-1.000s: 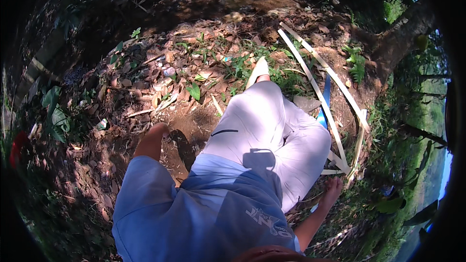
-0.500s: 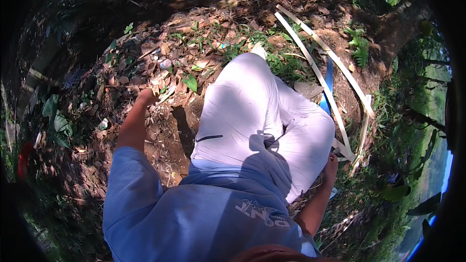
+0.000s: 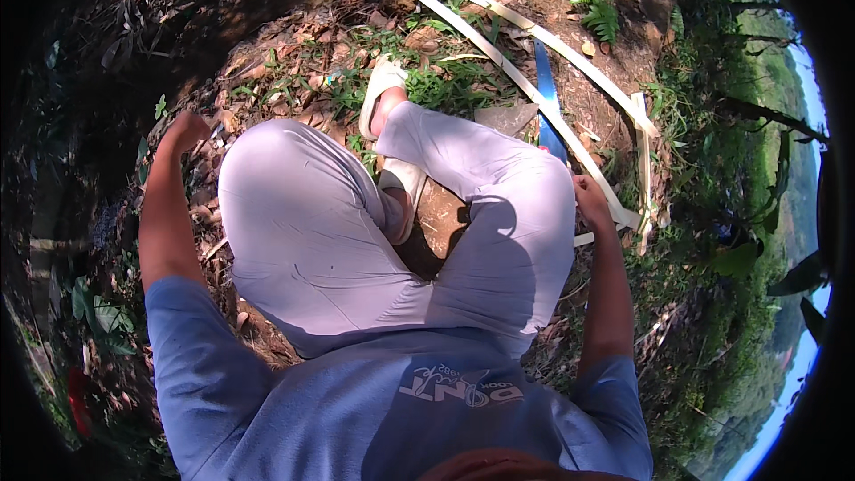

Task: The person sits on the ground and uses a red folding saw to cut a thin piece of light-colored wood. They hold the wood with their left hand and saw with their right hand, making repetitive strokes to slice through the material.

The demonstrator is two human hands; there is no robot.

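Note:
I squat on bare earth in white trousers and white sandals. My left hand rests knuckles up on dry leaves at my left knee; its fingers are hidden. My right hand is beside my right knee, fingers curled onto a long pale strip that lies slanted on the ground. A second pale strip runs alongside it, and a blue strip lies between them.
Short pale strips cross the long ones at the right. Small green weeds grow around my feet. A grassy slope drops away at the right, and dark shade and leaf litter lie at the left.
My knees have spread and folded lower. The left hand moved forward to the leaves by the knee. My right hand rose from behind the thigh to the long pale strip.

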